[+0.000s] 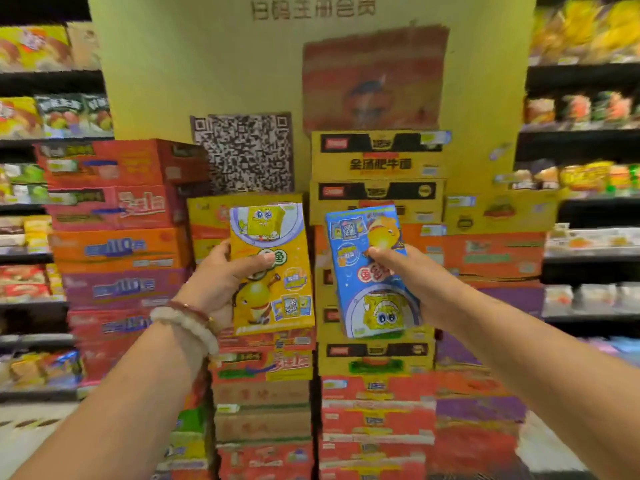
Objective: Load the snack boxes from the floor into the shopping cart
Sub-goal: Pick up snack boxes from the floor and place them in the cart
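Note:
My left hand (221, 271) grips a yellow snack box (273, 271) by its left edge, thumb across the front, and holds it upright at chest height. My right hand (408, 275) grips a blue snack box (367, 268) of the same kind from its right side, thumb on the front; its cartoon picture is upside down. The two boxes are side by side, a small gap between them. The shopping cart is not in view, and neither is the floor spot where the boxes lay.
Straight ahead rises a tall stack of cartons (377, 174), yellow, red, orange and purple, against a yellow pillar (214, 64) with a QR code. Shelves of snacks (588, 112) line both sides. A strip of pale floor (27, 427) shows at the lower left.

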Available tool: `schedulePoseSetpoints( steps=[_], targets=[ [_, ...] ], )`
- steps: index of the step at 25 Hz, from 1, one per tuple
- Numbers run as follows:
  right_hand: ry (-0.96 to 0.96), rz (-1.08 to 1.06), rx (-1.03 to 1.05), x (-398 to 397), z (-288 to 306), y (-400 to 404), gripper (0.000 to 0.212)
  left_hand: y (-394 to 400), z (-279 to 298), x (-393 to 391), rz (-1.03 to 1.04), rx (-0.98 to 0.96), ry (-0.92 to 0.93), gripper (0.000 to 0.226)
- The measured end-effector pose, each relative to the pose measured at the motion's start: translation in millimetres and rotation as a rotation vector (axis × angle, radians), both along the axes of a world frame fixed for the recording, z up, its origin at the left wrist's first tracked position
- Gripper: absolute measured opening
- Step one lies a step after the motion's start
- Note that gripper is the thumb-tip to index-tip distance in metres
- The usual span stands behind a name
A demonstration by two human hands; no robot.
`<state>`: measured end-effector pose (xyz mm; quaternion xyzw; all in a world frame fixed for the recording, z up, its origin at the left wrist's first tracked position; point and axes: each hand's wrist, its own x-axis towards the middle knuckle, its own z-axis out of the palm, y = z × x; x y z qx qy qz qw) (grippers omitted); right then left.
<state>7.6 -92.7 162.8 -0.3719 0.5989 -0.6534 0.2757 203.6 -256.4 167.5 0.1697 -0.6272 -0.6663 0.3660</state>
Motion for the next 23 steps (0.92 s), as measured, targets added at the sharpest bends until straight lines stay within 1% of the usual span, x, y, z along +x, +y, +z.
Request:
schedulePoseSetpoints(
  steps=[1, 4, 5, 7, 9, 11, 13, 15, 19, 21, 23],
  targets=[
    [-0.004, -0.052, -0.002, -25, -3, 15, 0.038, 7, -5, -34, -0.044, 0.006, -0.013, 0.085],
    [-0.029, -0.198, -0.021, -98, -17, 58, 0.036, 25, -20, -135, -0.196, -0.003, -0.019, 0.068],
    [-0.046, -0.245, -0.031, -121, -23, 71, 0.036, 30, -25, -167, -0.245, -0.011, -0.027, 0.068],
    [-0.086, -0.343, -0.026, -164, -36, 97, 0.037, 38, -34, -231, -0.333, -0.035, -0.055, 0.075],
    [-0.12, -0.451, -0.015, -206, -52, 124, 0.033, 49, -47, -296, -0.437, 0.006, -0.064, 0.076],
    [-0.15, -0.548, -0.024, -246, -66, 157, 0.028, 64, -57, -361, -0.534, 0.035, -0.096, 0.071],
    [-0.205, -0.675, -0.039, -280, -81, 193, 0.033, 85, -71, -423, -0.651, 0.008, -0.122, 0.061],
    [-0.258, -0.812, -0.068, -313, -99, 235, 0.027, 118, -88, -484, -0.768, 0.013, -0.146, 0.058],
    [-0.344, -1.015, -0.114, -365, -133, 318, 0.027, 208, -128, -594, -0.982, 0.062, -0.224, 0.068],
    [-0.357, -1.059, -0.126, -394, -149, 354, 0.021, 254, -148, -642, -1.088, 0.051, -0.257, 0.083],
    [-0.379, -1.105, -0.125, -424, -162, 385, 0.011, 295, -169, -685, -1.143, 0.055, -0.301, 0.095]
  ],
)
